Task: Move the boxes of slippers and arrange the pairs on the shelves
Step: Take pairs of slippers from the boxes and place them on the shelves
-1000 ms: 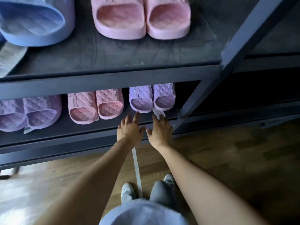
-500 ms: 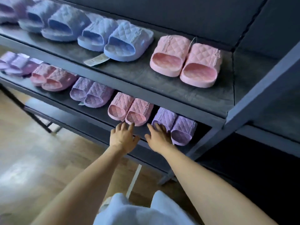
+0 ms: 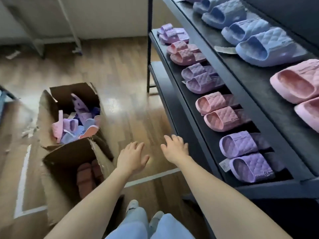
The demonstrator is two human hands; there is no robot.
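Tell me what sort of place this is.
Likely a shop or stockroom being stocked: dark metal shelves hold tagged slipper pairs in rows, and open cardboard boxes of loose slippers stand on the wooden floor.

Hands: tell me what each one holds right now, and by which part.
Nothing is held. The left hand and the right hand are both empty, fingers spread, between the cardboard boxes and the shelf.
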